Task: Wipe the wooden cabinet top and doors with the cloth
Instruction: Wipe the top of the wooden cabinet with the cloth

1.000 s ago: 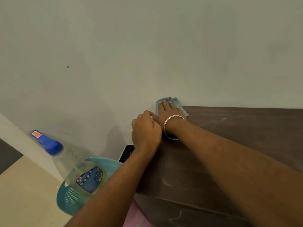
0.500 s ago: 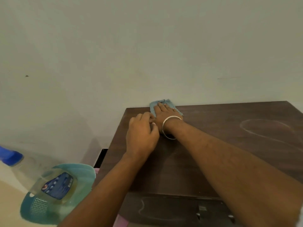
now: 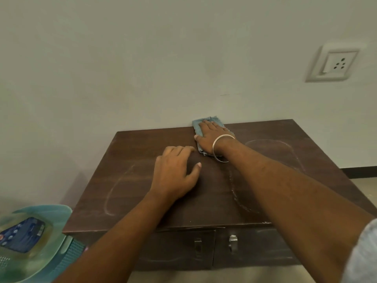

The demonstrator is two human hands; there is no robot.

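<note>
Dark brown wooden cabinet top [image 3: 142, 180] carries pale smear rings, its two doors [image 3: 214, 250] below. The right hand [image 3: 212, 137], fingers straight, presses a folded blue-grey cloth [image 3: 196, 126] flat at the back edge by the wall; the left hand [image 3: 175, 174], fingers loosely spread, rests on the wood beside it.

Plain pale grey-green painted wall [image 3: 142, 58] fills the view, evenly lit and bare. Up at two o'clock sits a white square plastic wall socket [image 3: 334, 63], slightly blurred. Over at three o'clock, a dark skirting strip [image 3: 361, 172] runs along the wall's foot, with pale beige floor [image 3: 365, 186] just below it.
</note>
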